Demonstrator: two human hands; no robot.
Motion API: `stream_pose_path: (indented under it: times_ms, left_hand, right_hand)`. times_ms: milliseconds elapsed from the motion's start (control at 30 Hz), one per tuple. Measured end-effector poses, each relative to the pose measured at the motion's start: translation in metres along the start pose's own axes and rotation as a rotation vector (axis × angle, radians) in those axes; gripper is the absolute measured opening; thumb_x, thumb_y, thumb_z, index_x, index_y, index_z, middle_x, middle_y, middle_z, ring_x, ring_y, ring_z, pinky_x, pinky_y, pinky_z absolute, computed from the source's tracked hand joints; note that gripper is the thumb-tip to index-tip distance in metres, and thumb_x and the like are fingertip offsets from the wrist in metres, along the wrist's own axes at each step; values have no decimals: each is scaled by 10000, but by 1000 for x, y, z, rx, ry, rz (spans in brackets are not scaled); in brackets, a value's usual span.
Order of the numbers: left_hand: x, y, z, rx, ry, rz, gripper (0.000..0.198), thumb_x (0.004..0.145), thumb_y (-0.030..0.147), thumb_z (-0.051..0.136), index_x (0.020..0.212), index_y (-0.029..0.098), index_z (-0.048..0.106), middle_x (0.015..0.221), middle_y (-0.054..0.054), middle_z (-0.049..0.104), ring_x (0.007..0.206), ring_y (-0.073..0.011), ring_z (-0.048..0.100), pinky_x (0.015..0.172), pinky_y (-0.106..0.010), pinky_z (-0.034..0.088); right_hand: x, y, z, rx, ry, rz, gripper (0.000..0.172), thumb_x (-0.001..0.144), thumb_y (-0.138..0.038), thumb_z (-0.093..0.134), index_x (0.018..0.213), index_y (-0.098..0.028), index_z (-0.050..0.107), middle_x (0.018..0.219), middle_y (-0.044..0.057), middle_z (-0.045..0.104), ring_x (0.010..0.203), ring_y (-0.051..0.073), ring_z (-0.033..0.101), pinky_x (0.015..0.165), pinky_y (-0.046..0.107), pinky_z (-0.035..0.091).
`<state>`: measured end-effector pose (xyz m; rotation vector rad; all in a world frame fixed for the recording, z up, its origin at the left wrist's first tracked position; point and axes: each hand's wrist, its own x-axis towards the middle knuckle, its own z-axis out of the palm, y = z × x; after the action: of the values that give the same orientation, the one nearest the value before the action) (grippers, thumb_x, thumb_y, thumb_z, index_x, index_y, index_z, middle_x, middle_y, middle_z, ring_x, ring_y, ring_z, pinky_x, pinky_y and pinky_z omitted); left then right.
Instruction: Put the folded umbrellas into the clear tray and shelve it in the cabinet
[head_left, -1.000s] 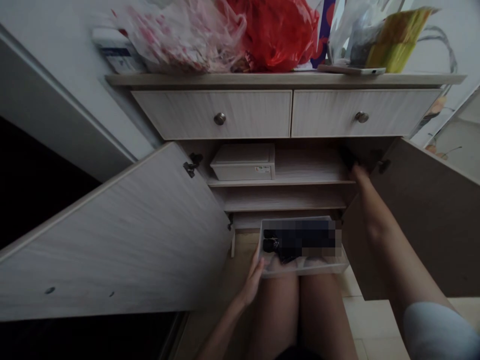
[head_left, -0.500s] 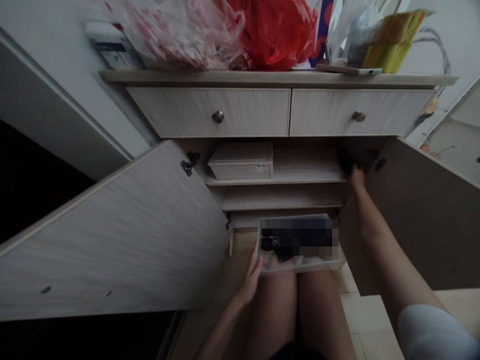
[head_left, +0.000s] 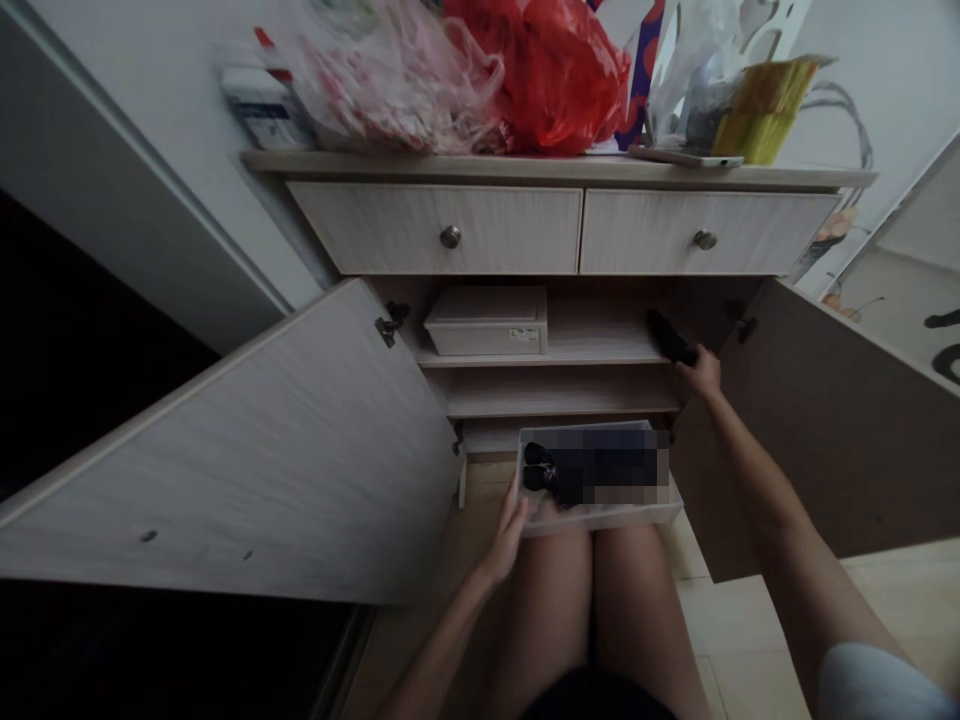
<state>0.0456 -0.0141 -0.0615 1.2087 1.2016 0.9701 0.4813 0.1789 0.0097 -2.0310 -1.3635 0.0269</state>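
On my knees rests a clear plastic box (head_left: 600, 522) with black shoes (head_left: 538, 468) in it; a pixelated patch hides most of its contents. My left hand (head_left: 511, 530) grips the box by its left end, thumb over the rim. At the right end of the top shelf, my right hand (head_left: 701, 373) is closed on one end of a black shoe (head_left: 670, 338). The shoe slants, its far end pointing into the cabinet. Whether its underside touches the shelf I cannot tell.
Two cabinet doors, left (head_left: 255, 460) and right (head_left: 832, 420), stand wide apart. A lidded white box (head_left: 484, 325) sits on the top shelf (head_left: 592, 345). Above the two drawers, the cabinet top holds a red plastic bag (head_left: 555, 80), a pale bag (head_left: 405, 90), a white bottle (head_left: 264, 108) and a yellow container (head_left: 765, 110).
My right hand has drawn the black shoe slightly left and toward me, so more of it shows. My left hand keeps its hold on the clear box. The view has shifted slightly.
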Motion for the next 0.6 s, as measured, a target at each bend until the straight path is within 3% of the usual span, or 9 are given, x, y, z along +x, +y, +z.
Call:
stream_pose_path:
  times_ms: [67,167,233,367,600]
  left_hand:
    - [0,-2,0,5,-5,2,1001,745,876,473,1534,267,382,1646,-60,288,1499,-340,287,1223,-478,269]
    - [0,-4,-1,5,-10,-14,1036,737,889,461,1557,270,330,1667,-71,215,1427,-358,409,1211,-503,285]
    - [-1,-4,-1,-1,-17,-30,1051,739,891,453,1565,258,309,1675,-86,169,1399,-363,445,1199,-503,308]
    - [-2,-2,-2,-18,-33,-16,1056,745,872,483,1565,229,316,1676,-90,153,1447,-364,378,1181,-466,352]
    - [0,-2,0,-53,-19,3,1041,729,875,503,1543,240,365,1670,-84,196,1484,-359,313,1188,-487,339]
  right_hand:
    - [-8,3,-2,143,7,32,427,726,-259,672,1134,-133,681,1078,143,682,1036,289,630,923,382,496]
    - [-23,6,-5,397,-17,167,424,666,-295,707,1064,-148,697,975,99,708,940,253,652,840,355,541]
    - [-36,4,-10,587,-80,272,423,650,-323,725,1039,-160,700,899,76,710,844,226,661,722,317,564]
    - [-67,-2,-28,839,-260,405,384,628,-320,777,983,-190,707,821,67,711,714,201,663,557,273,550]
    - [-121,-17,-75,961,-614,315,505,533,-337,882,1001,-221,735,992,42,731,756,156,663,613,233,552]
